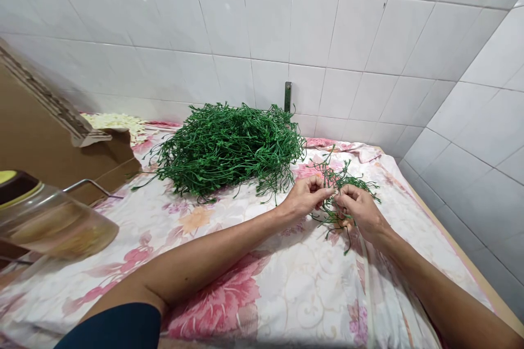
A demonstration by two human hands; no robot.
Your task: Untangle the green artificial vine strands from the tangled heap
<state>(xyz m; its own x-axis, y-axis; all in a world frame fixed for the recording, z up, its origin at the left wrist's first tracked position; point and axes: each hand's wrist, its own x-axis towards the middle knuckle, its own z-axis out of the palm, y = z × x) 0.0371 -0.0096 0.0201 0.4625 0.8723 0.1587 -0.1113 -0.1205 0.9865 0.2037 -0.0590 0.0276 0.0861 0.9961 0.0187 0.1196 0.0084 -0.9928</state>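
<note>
Tiled wall: white tiles (266, 16) stand behind the worktop (450, 241) and turn a corner at your right.
Worktop: covered by a floral cloth (303, 289), pink and white; its tan right edge slants toward you, with the tiled side wall beyond it.
Room to move: bare cloth shows between your forearms and from your right arm out to that edge; at far left, cardboard and jar crowd the surface.
Green pile: a large heap of thin green stems (233, 147) sits toward the wall, left of your hands and apart from them.
Cardboard: a brown piece (36, 114) with a torn corrugated edge stands at far left.
Jar: a clear jar (61, 223) with a yellow and dark lid, cut off by the view and blurred — you can't make out any lettering.
Pale pile: small cream pieces (118, 122) lie behind the cardboard.
Small bunch: loose green sprigs (347, 180) lie on the cloth, around and under your fingers.
Left hand: your left hand (306, 196) has thumb and forefinger pinched on a sprig.
Right hand: your right hand (362, 211) pinches at the same spot — its fingertips just beside the left's.
Metal strip: an upright strip (287, 97) stands against the wall behind the pile.
</note>
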